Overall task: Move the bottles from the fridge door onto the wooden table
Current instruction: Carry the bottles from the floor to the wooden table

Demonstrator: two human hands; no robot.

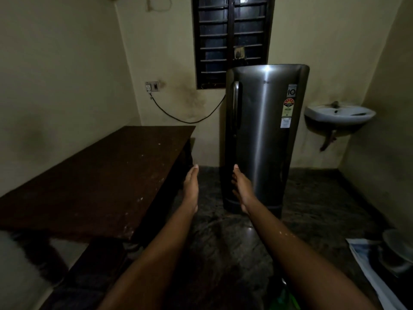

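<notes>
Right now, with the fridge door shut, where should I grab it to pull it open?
Take the long vertical handle on the left edge of the door, the side nearest the table. Reach in from the front and hook your fingers behind the bar around its middle. A handle on that edge suggests the door swings right, towards the sink.

I count one fridge [266, 135] with one handle [235, 104], one table [93, 180], one bench [93, 265], one window [232, 41], one sink [339, 115], one socket [152, 86] and one cable [185, 117]. Two hands are mine: left hand [191, 189] and right hand [242, 189].
</notes>
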